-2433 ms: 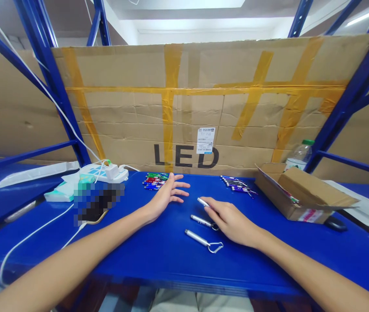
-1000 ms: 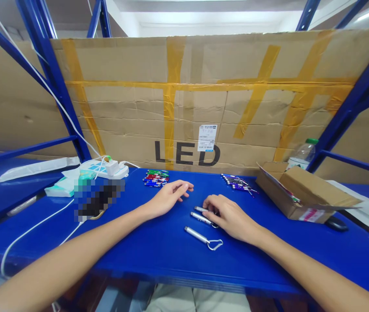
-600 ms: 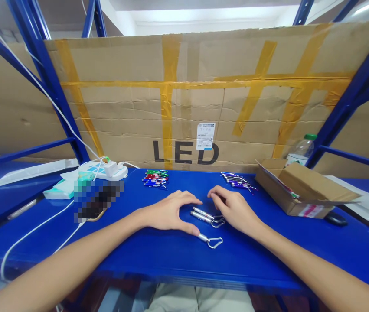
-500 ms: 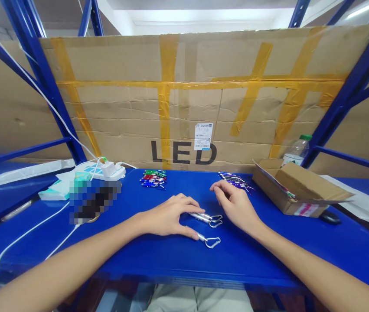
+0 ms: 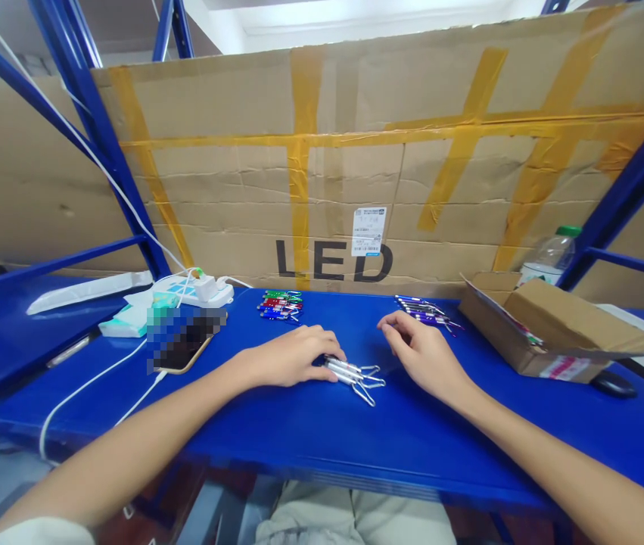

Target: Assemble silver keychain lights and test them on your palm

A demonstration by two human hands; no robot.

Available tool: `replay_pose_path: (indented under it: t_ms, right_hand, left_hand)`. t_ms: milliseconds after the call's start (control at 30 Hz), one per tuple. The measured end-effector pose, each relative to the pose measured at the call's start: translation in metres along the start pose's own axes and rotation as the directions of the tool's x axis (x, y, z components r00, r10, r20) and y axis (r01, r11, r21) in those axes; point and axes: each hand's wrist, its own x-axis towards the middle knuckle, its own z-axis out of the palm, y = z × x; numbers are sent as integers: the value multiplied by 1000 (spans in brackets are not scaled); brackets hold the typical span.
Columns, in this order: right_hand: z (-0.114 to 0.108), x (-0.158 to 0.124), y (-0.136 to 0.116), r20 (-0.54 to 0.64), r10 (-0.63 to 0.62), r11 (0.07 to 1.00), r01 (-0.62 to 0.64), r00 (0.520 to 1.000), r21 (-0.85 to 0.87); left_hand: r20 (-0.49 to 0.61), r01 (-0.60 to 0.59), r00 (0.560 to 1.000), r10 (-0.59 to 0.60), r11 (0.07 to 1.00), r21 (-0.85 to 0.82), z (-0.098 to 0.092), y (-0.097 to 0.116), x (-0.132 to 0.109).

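Observation:
Several silver pens with carabiner clips (image 5: 342, 370) lie side by side on the blue table. My left hand (image 5: 284, 359) is closed on them, its thumb at the near side and its fingers over the far side. The wire clips stick out to the right, slightly fanned. To their right, my right hand (image 5: 421, 350) rests on the table with its fingers curled in and nothing visible in them. Beyond it lies a row of purple and dark pens (image 5: 424, 312) with clips. Green, red and blue pens (image 5: 281, 305) form another row behind my left hand.
An open cardboard box (image 5: 554, 325) stands at the right, with a plastic bottle (image 5: 549, 256) behind it and a black mouse (image 5: 614, 384) beside it. On the left are a phone (image 5: 188, 350), a power strip (image 5: 200, 290) and white cables. A big carton (image 5: 231, 189) walls off the back.
My left hand has drawn the near, separate silver pen up against the others, so they now lie together. The right hand stays curled in place. The camera view has shifted slightly.

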Motion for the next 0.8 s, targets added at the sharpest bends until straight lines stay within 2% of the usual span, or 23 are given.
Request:
replay_pose_path:
  t_ms: [133, 233, 300, 367, 400, 467, 633, 800]
  right_hand:
    - [1, 1, 3, 55, 16, 999, -14, 998, -33]
    - [3, 1, 2, 68, 20, 998, -16, 997, -54]
    - [3, 2, 1, 76, 30, 997, -25, 997, -66]
    - [3, 2, 0, 89, 41, 997, -34, 995, -76]
    - [3, 2, 0, 95, 45, 996, -37, 994, -80]
    - [3, 2, -1, 108, 50, 995, -41, 993, -88]
    - [3, 2, -1, 140, 57, 992, -40, 988, -118]
    - [4, 3, -1, 162, 57, 990, -35, 985, -135]
  left_hand:
    - [-92, 56, 994, -55, 998, 7, -15, -17, -8]
    - [-154, 144, 978, -139, 989, 22, -23, -25, -15]
    - [-167, 226, 964, -208, 970, 94, -27, -25, -19]
    - [-122, 348, 937, -327, 905, 246, -32, -21, -21]
    - [-111, 421, 906, -407, 850, 318, -35, -18, -22]
    - [-105, 479, 873, -476, 796, 370, -40, -13, -22]
    - [-72, 548, 797, -600, 667, 506, -51, -9, -22]
    - [-105, 578, 726, -680, 519, 629, -54, -12, -22]
